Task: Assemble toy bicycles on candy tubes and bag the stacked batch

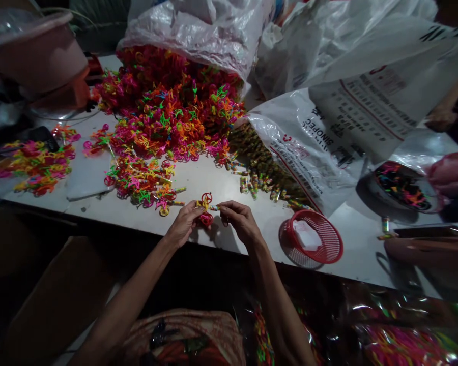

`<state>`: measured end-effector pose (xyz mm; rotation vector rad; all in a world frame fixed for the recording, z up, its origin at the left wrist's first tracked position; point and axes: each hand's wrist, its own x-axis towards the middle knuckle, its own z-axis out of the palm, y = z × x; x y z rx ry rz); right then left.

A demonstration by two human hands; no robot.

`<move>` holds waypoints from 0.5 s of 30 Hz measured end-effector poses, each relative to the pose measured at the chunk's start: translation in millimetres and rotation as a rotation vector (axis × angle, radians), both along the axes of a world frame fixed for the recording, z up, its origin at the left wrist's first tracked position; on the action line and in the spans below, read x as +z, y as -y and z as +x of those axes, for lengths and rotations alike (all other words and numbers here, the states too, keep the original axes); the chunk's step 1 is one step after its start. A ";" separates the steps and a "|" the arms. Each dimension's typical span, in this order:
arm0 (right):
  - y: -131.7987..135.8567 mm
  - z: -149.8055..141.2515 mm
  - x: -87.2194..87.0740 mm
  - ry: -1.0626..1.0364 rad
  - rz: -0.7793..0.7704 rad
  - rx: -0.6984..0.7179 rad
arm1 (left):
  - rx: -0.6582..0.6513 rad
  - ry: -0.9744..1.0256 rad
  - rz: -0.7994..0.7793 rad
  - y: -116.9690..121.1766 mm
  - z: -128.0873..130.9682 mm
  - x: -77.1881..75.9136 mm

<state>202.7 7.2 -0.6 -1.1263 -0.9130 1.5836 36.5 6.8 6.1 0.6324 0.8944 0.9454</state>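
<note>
Head view: left hand is pinching a toy, fingers closed;
right hand is gripping its tube, fingertips together; a basket is standing nearby.

Slim bare left forearm reaching in from seven o'clock, slim bare right forearm from five o'clock, bare left hand pinching toward two o'clock, bare right hand pinching toward ten o'clock, hands near each other, fingers curled

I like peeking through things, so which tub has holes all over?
The red basket near the right hand; its wall is mesh, while the big pink tub's is solid.
</note>
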 end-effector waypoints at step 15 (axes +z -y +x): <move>3.3 -6.1 -9.2 -0.089 -0.104 0.041 | 0.020 0.015 -0.067 0.0 -4.6 -0.3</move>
